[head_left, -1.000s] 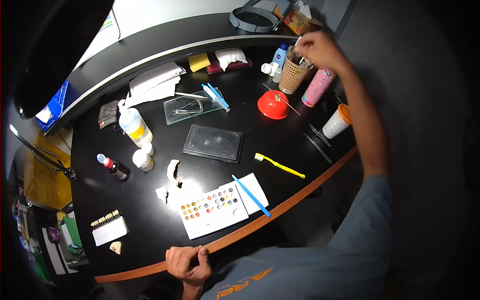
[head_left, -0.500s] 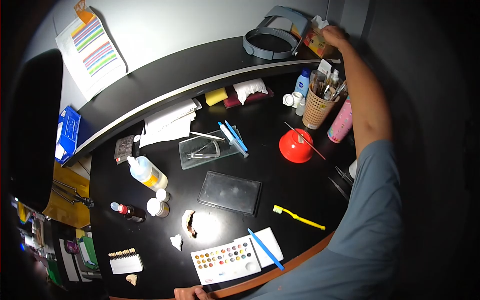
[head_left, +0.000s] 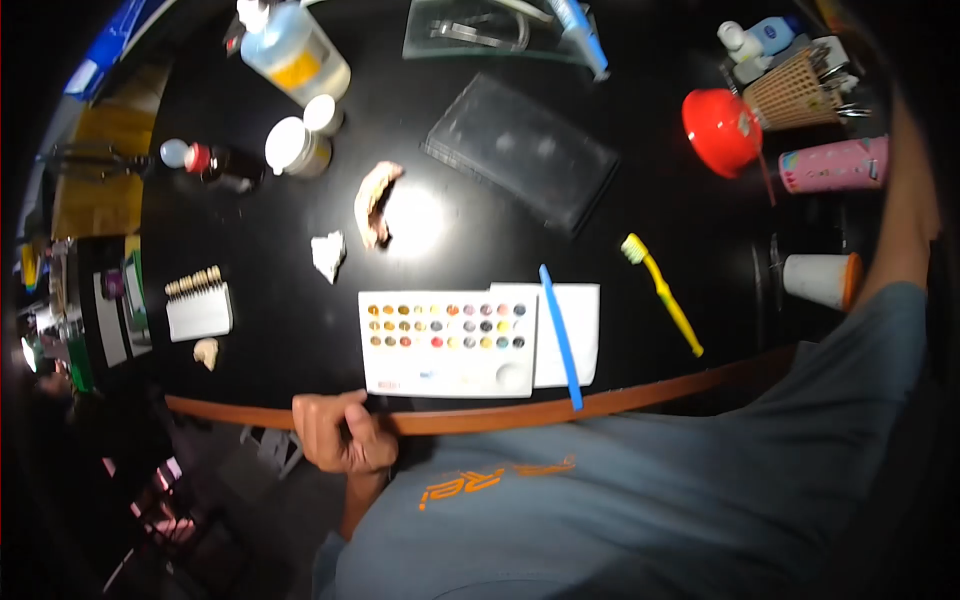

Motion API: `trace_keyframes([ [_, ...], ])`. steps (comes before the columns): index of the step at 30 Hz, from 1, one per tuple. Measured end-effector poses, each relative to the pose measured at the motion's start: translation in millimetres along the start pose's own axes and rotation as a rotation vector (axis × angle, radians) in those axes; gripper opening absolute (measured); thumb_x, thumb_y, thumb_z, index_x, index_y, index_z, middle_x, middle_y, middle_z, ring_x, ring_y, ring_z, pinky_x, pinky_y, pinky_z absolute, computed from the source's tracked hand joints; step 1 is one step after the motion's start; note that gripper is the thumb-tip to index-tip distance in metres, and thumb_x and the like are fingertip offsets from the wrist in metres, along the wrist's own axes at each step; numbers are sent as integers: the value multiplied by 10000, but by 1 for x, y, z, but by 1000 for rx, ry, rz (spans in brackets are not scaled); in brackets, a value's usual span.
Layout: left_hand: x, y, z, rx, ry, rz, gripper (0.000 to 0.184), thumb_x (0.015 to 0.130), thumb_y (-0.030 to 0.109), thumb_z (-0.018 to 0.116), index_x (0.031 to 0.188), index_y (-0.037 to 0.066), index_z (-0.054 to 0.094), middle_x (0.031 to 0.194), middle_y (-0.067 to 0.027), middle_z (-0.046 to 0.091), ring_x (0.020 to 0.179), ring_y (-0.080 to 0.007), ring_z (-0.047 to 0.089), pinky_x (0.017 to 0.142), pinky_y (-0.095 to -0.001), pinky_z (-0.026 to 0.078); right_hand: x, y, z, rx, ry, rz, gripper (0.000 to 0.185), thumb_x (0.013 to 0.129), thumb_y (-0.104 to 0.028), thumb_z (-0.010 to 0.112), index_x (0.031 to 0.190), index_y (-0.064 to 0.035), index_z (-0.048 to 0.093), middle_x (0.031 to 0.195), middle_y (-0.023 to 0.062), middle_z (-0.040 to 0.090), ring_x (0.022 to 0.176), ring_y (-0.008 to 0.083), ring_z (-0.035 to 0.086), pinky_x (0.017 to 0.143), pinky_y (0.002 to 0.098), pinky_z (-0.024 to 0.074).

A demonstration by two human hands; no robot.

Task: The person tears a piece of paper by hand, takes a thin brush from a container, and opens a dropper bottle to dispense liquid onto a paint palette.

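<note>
My left hand [head_left: 345,435] rests at the wooden front edge of the table, its fingers curled into a loose fist with nothing visible in it. Nearest to it lies a white palette card [head_left: 450,370] with rows of coloured paint dots. A blue pen-like stick [head_left: 562,340] lies across the white paper [head_left: 583,310] beside the card. My right hand is out of view; only the right forearm [head_left: 908,190] shows, reaching up along the right side. A curved dental arch model [head_left: 373,205] lies behind the card, with a small white lump [head_left: 327,256] to its left.
A yellow toothbrush [head_left: 665,295], black flat box [head_left: 525,150], red bowl [head_left: 715,135], basket of brushes [head_left: 795,92], pink tumbler [head_left: 835,165] and white cup [head_left: 815,278] stand rightward. Leftward are a large bottle [head_left: 295,60], white jars [head_left: 292,147], a dropper bottle [head_left: 225,167] and a tooth shade guide [head_left: 200,310].
The view has tilted down toward the table's front edge and my lap. My right hand, earlier at a tissue box on the shelf, has left the view. More of my left hand shows.
</note>
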State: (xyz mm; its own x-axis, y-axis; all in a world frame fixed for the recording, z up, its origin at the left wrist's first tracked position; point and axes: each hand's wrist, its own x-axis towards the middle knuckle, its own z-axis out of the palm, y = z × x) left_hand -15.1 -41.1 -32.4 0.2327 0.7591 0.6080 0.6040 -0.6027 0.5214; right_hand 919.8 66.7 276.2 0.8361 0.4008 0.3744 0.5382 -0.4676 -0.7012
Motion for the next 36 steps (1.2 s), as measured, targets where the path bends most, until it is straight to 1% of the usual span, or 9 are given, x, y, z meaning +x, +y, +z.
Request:
trace_keyframes([
  [2,-1,-3,2,-45,25,13,229,906,111,562,716,-6,611,663,-94,583,610,-219,463,577,-361,341,-91,-46,-10,73,-126,-227,426,1035,-231,504,1398,-13,547,1068,150,720,934,234,675,844,371,559],
  [8,-3,-4,1,-49,26,-4,175,872,108,598,727,34,662,630,-43,556,597,-199,464,561,-339,343,-158,-114,-19,-41,512,-434,366,757,-67,616,1060,138,630,1206,437,603,1087,484,670,885,520,581],
  [12,-3,-3,0,-50,8,-10,170,869,126,625,724,43,652,648,-38,566,612,-200,470,569,-343,354,-140,-121,-53,-172,704,-687,310,734,-72,597,969,120,657,968,350,675,874,436,692,772,527,576],
  [15,-3,-5,1,-72,29,34,162,866,110,641,715,50,639,655,-38,562,611,-208,468,568,-348,356,-231,-166,-53,-100,843,-745,224,731,-65,606,865,80,711,847,270,696,784,404,690,709,524,550],
  [18,-5,-7,-1,-79,14,47,164,866,98,647,709,55,629,652,-40,548,611,-217,468,565,-353,357,-274,-195,-57,-113,774,-854,164,745,-61,638,791,45,753,778,207,708,750,375,693,685,495,533],
  [24,-2,-7,-4,-117,35,81,132,827,62,692,715,68,623,646,-42,528,601,-225,470,553,-361,362,-437,-213,-10,78,173,-1216,151,849,-143,738,841,-6,802,839,198,742,761,357,700,761,441,546],
  [26,-2,-8,-6,-146,32,93,128,812,65,705,716,71,621,638,-39,526,597,-223,468,550,-361,361,-471,-184,-6,-125,-27,-1179,252,971,-87,611,1183,-23,732,1149,87,734,1030,176,674,927,310,511],
  [28,0,-10,-9,-209,18,98,122,788,59,721,718,74,622,640,-38,533,592,-218,462,565,-351,358,-518,-173,9,22,-268,-1179,276,939,91,581,1146,-3,738,1119,77,727,1016,141,666,932,259,504],
  [36,47,3,-28,-567,-159,89,153,744,73,740,869,31,663,828,-67,613,776,-177,498,693,-298,396,-620,-159,-2,615,-677,-979,286,795,94,646,1066,21,700,1130,187,676,1042,250,645,936,370,511],
])
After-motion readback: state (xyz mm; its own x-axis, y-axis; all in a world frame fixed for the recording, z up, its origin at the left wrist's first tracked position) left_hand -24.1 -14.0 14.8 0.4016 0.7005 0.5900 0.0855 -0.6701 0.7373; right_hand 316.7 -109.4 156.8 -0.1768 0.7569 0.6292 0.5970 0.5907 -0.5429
